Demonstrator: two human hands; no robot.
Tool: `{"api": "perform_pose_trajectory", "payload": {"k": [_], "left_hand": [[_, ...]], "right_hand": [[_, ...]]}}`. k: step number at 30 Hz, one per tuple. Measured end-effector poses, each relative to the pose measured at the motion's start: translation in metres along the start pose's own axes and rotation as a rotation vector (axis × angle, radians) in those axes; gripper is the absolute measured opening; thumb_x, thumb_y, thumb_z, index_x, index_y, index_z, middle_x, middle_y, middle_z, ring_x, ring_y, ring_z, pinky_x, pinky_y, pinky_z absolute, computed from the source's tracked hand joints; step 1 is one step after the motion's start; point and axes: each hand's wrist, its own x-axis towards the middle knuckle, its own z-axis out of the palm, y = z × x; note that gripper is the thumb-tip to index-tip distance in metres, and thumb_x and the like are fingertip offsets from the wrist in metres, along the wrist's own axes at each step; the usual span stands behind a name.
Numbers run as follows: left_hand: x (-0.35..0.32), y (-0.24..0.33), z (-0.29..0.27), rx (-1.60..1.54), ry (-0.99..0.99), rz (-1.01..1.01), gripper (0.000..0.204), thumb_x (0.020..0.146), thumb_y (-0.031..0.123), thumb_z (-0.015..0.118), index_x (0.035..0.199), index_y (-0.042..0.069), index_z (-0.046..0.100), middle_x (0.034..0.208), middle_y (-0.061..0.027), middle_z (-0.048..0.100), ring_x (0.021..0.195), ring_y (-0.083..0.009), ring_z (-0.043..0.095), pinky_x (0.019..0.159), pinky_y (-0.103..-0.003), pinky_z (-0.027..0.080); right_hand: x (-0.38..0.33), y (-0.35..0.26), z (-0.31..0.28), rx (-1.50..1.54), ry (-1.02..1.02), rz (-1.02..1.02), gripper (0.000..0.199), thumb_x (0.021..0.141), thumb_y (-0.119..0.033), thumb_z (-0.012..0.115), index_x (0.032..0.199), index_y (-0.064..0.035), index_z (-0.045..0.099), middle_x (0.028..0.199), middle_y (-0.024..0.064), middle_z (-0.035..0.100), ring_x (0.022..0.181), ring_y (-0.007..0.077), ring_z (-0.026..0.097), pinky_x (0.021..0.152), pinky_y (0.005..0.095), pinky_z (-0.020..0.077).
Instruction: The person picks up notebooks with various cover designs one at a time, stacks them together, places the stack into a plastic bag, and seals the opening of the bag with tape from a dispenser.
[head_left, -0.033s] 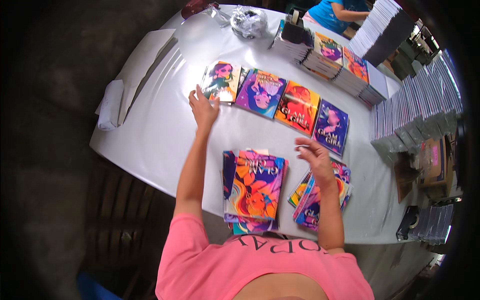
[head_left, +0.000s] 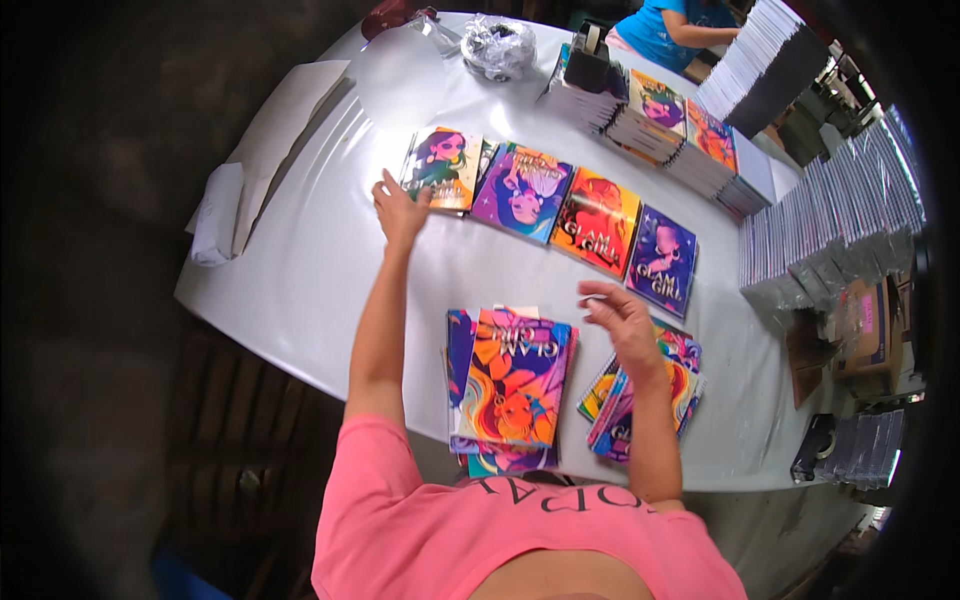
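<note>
Four piles of colourful illustrated notebooks lie in a slanting row across the table. My left hand [head_left: 402, 212] is at the leftmost one, a cream-covered notebook [head_left: 447, 165], its spread fingers touching the near left corner. Beside it come a purple notebook [head_left: 522, 195], an orange-red notebook [head_left: 596, 222] and a dark violet notebook [head_left: 662, 262]. My right hand [head_left: 622, 322] hovers over the near side of the row, fingers loosely bent and apart, holding nothing I can see. Nearest me are an uneven notebook stack [head_left: 515, 385] and, partly under my right forearm, a fanned pile of spiral notebooks [head_left: 612, 432].
A black tape dispenser [head_left: 588, 65] sits on notebook stacks [head_left: 655, 130] at the back. Tall wrapped stacks [head_left: 835, 215] line the right side. A plastic-wrapped bundle [head_left: 498, 48] and a large card sheet [head_left: 285, 115] lie farther left. A person in blue [head_left: 670, 35] works beyond.
My right hand has shifted slightly left. My left hand has slid slightly left and down along the cream notebook's corner. The whole view has tilted a little.
</note>
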Motion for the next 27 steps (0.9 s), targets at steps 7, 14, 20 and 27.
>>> {"api": "perform_pose_trajectory", "payload": {"k": [7,14,20,27], "left_hand": [[0.086,-0.007,0.052,0.061,-0.443,-0.286,0.089,0.048,0.035,0.089,0.118,-0.005,0.051,0.098,-0.0138,0.066,0.088,-0.0264,0.065,0.074,-0.036,0.053],[0.090,-0.017,-0.009,-0.612,-0.672,-0.347,0.034,0.066,0.013,0.078,0.092,-0.004,0.065,0.082,-0.0112,0.067,0.067,-0.0189,0.065,0.063,-0.032,0.053],[0.006,0.074,-0.139,-1.047,-0.780,-0.158,0.026,0.076,0.006,0.071,0.098,-0.004,0.060,0.087,-0.0102,0.066,0.074,-0.0157,0.065,0.066,-0.028,0.053],[-0.166,0.097,-0.171,-1.182,-0.717,-0.131,0.030,0.074,0.001,0.073,0.100,-0.001,0.059,0.085,-0.0024,0.065,0.069,-0.0085,0.058,0.062,-0.022,0.047]], "right_hand": [[-0.007,0.025,0.011,0.041,0.095,0.208,0.023,0.088,-0.012,0.057,0.108,-0.0027,0.063,0.098,0.0040,0.064,0.089,0.0109,0.059,0.077,0.0251,0.0476],[0.010,0.017,0.001,0.359,0.259,0.134,0.028,0.088,-0.011,0.057,0.116,-0.0051,0.056,0.104,0.0059,0.061,0.095,0.0147,0.059,0.080,0.0283,0.0479],[0.068,0.034,0.052,0.532,0.188,0.234,0.057,0.087,-0.033,0.060,0.135,-0.0098,0.040,0.132,0.0087,0.045,0.121,0.0193,0.044,0.095,0.0348,0.0379],[-0.006,-0.041,0.040,0.699,0.060,-0.026,0.037,0.084,-0.022,0.066,0.115,-0.0056,0.054,0.103,0.0056,0.064,0.091,0.0136,0.063,0.077,0.0271,0.0517]]}}
